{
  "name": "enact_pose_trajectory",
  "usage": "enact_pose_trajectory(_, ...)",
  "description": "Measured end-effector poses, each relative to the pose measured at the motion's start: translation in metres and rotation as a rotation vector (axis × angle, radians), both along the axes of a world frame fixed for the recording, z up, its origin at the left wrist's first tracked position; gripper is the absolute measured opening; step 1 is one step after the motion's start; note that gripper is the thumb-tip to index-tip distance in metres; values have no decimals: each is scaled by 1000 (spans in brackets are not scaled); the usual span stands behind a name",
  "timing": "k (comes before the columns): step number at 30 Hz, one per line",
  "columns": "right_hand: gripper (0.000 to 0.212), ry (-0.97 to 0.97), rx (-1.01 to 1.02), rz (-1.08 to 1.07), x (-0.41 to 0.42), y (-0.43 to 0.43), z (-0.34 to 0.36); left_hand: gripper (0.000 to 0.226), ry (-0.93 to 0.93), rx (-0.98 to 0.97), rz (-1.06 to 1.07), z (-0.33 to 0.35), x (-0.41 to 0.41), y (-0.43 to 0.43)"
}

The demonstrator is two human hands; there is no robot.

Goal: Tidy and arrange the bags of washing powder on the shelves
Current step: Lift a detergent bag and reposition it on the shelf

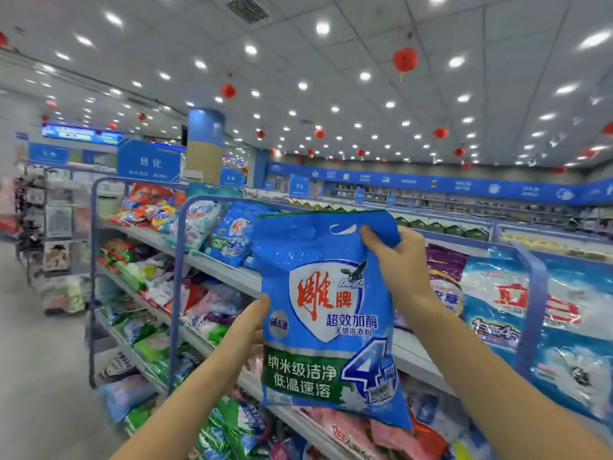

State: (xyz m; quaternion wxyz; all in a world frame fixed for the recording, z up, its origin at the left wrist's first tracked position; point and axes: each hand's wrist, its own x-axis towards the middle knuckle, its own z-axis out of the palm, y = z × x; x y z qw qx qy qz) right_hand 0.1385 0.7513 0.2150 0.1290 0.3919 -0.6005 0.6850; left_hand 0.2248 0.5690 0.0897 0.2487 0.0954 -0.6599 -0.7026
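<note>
Your right hand [399, 260] pinches the blue bag [326, 310] at its top corner; your left hand [252, 322] grips its side. It looks soft, slippery and probably heavy, so support it underneath.

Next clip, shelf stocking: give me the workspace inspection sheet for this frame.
Surface: top shelf, grey, with a bare stretch in front of the bags.
Job's things: blue bag held upright in front of the shelves; matching bags lean on the top shelf.
Clutter: mixed bags lie unevenly on the lower shelves.
Grippers: left hand grips the blue bag's left edge; right hand pinches its top right corner.
Cables: nothing seen.
Surroundings: shop aisle, red lanterns hanging from the ceiling, blue sign above the shelving.
</note>
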Motion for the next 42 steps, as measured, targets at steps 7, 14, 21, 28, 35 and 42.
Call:
enact_pose_trajectory(7, 19, -198, -94, 130, -29, -91, 5, 68, -95, -224, -65, -38, 25, -79)
enact_pose_trajectory(14, 13, -39, 89, 137, -119, -155, 9, 44, -57, -323, -24, -26, -23, -148)
enact_pose_trajectory(21, 14, 54, 77, 69, -217, -216, 36, 25, -57, -332, 55, 0, -127, -227)
enact_pose_trajectory(28, 16, 66, 121, -46, -297, -280, 40, 49, -87, -288, 80, 7, -222, -299)
enact_pose_trajectory(35, 17, -10, 141, -248, -349, -330, 20, 14, -161, -366, -19, 9, -290, -372)
enact_pose_trajectory(42, 15, -135, 203, -390, -370, -360, -8, 64, -288, -488, -260, -8, -338, -419)
